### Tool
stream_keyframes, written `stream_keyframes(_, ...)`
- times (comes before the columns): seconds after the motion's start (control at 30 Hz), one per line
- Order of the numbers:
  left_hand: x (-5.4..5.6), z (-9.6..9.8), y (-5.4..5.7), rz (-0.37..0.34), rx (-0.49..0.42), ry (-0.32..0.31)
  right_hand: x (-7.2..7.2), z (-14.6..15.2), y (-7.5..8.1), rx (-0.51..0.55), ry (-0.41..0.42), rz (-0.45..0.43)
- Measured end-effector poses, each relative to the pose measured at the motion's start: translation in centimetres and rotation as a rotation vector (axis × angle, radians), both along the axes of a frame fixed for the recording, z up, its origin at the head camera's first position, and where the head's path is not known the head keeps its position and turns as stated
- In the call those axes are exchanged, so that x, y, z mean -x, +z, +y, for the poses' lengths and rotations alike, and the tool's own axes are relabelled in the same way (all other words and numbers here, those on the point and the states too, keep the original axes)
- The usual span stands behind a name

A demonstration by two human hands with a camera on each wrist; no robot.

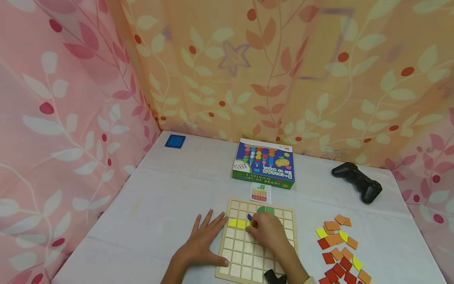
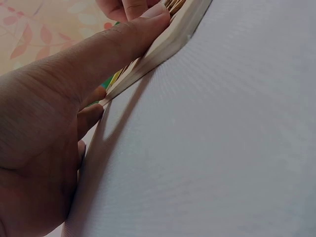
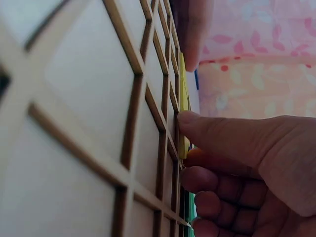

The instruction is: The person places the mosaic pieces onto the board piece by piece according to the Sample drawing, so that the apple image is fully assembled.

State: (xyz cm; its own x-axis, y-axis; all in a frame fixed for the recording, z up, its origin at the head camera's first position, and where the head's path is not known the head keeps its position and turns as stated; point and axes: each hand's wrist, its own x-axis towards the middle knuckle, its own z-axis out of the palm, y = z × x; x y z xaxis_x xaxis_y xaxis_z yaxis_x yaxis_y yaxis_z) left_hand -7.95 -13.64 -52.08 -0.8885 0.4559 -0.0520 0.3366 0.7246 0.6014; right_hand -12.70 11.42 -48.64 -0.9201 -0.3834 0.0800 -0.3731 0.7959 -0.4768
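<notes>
A wooden grid board (image 1: 247,260) lies on the table, with yellow square tiles (image 1: 236,223) side by side in one row. Green pieces (image 1: 266,210) and a small dark blue piece (image 1: 250,217) sit higher on it. My right hand (image 1: 267,230) pinches a yellow tile (image 3: 183,103) between thumb and fingers at that row's end; the fingers partly hide it. With fingers spread, my left hand (image 1: 203,242) rests along the board's left edge, its thumb (image 2: 143,29) on the rim. A small picture card (image 1: 260,193) lies just beyond the board.
Loose red tiles (image 1: 338,270), orange tiles (image 1: 332,225) and yellow pieces (image 1: 357,263) are scattered right of the board. Behind stand a bead-set box (image 1: 264,163) and a black game controller (image 1: 356,181). A blue square (image 1: 175,141) lies at the far left; patterned curtains (image 1: 227,79) surround the table.
</notes>
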Motion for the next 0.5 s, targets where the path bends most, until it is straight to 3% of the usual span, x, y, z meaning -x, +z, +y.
stream_keyframes(0.33,0.1,0.0,0.3,-0.012,-0.014,-0.004,-0.7,0.3,0.1,0.041,0.004,-0.035)
stream_keyframes(0.5,0.1,0.2,0.1,-0.022,0.0,0.012,-1.4,1.0,-0.1,0.078,-0.008,-0.002)
